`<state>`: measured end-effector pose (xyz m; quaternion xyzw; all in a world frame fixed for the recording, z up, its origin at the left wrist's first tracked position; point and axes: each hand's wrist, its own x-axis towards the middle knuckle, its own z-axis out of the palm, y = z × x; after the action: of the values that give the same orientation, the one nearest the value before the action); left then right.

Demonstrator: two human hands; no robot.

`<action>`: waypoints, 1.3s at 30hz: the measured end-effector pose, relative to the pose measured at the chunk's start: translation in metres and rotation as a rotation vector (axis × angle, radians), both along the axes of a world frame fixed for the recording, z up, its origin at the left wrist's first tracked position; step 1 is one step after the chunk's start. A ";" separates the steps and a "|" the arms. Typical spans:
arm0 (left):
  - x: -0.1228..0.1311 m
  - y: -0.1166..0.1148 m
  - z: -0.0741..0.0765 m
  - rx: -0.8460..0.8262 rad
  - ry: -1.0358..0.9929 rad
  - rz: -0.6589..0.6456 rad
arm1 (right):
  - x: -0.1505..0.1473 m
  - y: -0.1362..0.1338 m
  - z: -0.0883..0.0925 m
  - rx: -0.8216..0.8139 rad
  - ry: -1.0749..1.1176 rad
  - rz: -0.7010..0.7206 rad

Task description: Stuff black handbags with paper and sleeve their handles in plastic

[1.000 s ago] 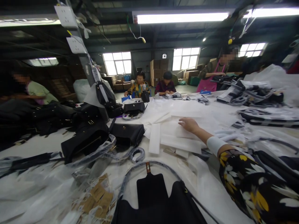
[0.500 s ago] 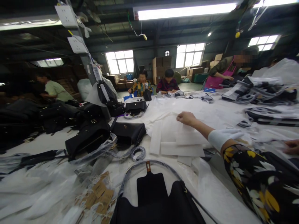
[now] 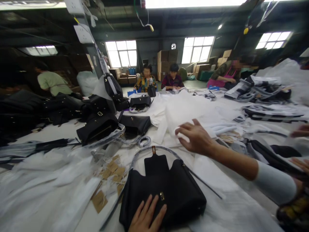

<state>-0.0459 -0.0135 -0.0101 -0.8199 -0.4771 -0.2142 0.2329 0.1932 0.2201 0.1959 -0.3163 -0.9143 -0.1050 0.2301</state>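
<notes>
A black handbag [image 3: 169,180] lies at the bottom, its flap folded back, with a gold clasp [image 3: 162,195] and a plastic-wrapped handle [image 3: 135,158]. Fingers stretched, my left hand [image 3: 147,216] rests flat on the bag's front below the clasp. Farther out, my right hand [image 3: 196,138] reaches over the table from the right, past a floral sleeve and pale cuff. Its fingers are bent towards the thumb at the edge of a raised, thin white sheet [image 3: 180,111]. More white sheets lie beneath and behind; part of the stack is hidden by the hand.
Brown tags [image 3: 113,172] with white strings lie left of the bag. Black bags [image 3: 135,124] stand beyond, beside a pole [image 3: 106,96]. A co-worker's hand [image 3: 300,132] shows at the right edge near wrapped straps. Other people sit across the table.
My left hand has come into view on the handbag. My right hand has drawn nearer, and a white sheet has risen from the stack. The view has tilted down, showing more of the bag.
</notes>
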 end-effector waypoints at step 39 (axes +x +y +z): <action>0.014 -0.024 0.009 -0.359 -0.255 0.062 | -0.020 -0.127 -0.133 -0.496 -0.211 0.241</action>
<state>-0.0318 -0.0371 -0.0014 -0.7994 -0.5582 -0.2205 0.0273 0.1729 0.0934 0.0628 -0.2392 -0.9620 0.1173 0.0604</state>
